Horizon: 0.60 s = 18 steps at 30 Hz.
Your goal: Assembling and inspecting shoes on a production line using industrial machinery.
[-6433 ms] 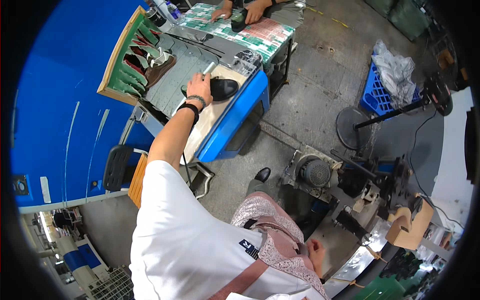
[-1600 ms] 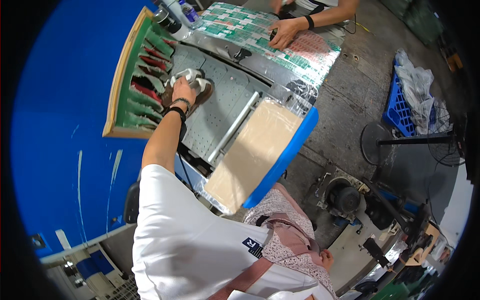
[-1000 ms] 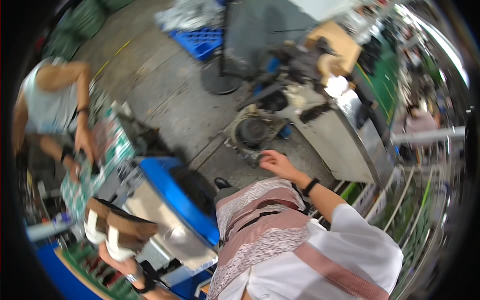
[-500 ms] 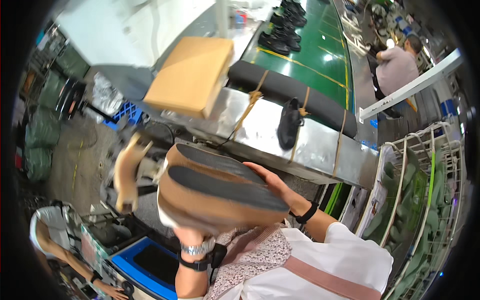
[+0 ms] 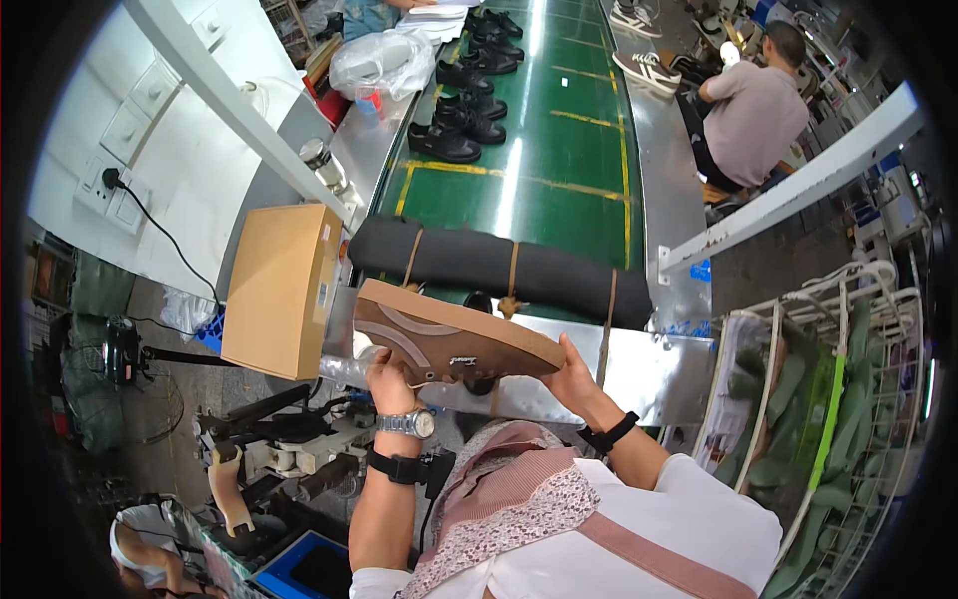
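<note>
In front of my chest I hold a brown sneaker (image 5: 449,334) by its two ends, sideways, with its side facing up at me and the tan sole along the far edge. My left hand (image 5: 390,384) grips the left end. Against the right end my right hand (image 5: 572,381) is closed, fingers mostly behind the shoe. Whether a second shoe lies behind it cannot be seen. Just beyond, a black shoe (image 5: 479,301) hangs at the conveyor's near end, mostly hidden by the brown sneaker.
A black roll (image 5: 499,272) tied with cord crosses the end of the green conveyor (image 5: 509,205). Several black shoes (image 5: 449,142) stand along it. A cardboard box (image 5: 274,290) is at left, a wire rack (image 5: 798,389) with green pieces at right. Another person (image 5: 758,110) sits beyond.
Two brown shoes showed their dark soles; now one shows its side, turned over in my hands. My view has swung so the conveyor and box sit further left.
</note>
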Each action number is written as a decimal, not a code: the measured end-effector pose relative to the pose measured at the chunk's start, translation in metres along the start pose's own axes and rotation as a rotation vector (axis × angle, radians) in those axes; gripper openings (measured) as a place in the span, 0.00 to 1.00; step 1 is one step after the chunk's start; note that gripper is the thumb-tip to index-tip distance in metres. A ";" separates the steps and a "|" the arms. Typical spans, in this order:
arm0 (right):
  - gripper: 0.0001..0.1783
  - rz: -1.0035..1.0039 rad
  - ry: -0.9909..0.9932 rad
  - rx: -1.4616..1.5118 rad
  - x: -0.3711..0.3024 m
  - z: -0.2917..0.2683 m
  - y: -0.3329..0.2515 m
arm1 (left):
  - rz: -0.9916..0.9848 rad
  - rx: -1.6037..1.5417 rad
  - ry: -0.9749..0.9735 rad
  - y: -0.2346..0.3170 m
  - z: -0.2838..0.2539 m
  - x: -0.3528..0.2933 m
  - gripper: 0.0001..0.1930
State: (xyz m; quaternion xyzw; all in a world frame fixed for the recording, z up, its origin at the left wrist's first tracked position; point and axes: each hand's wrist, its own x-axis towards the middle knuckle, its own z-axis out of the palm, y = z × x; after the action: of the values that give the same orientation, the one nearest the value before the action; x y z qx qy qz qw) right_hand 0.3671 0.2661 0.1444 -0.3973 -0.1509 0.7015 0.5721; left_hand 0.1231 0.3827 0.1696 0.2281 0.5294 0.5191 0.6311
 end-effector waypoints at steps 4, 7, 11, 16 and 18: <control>0.37 -0.094 -0.124 -0.077 0.035 -0.010 -0.050 | 0.169 0.034 -0.003 0.016 0.049 0.012 0.05; 0.30 -0.471 0.079 -0.590 0.069 -0.017 -0.087 | 0.906 0.811 -0.160 0.049 0.113 0.015 0.06; 0.37 -1.074 0.035 -1.111 0.077 0.017 -0.176 | 1.222 1.353 -0.442 0.041 0.186 0.019 0.02; 0.33 -0.868 -0.158 -1.498 0.113 -0.002 -0.145 | 0.885 1.481 -0.571 -0.042 0.169 0.052 0.12; 0.32 -0.700 -0.098 -1.513 0.118 -0.021 -0.124 | 0.768 1.416 -0.623 -0.068 0.168 0.057 0.17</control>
State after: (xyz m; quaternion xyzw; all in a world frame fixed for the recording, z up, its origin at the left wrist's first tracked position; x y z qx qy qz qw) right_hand 0.4633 0.4068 0.1682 -0.5734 -0.7209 0.2088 0.3285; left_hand 0.2979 0.4530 0.1444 0.8628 0.4173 0.1581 0.2377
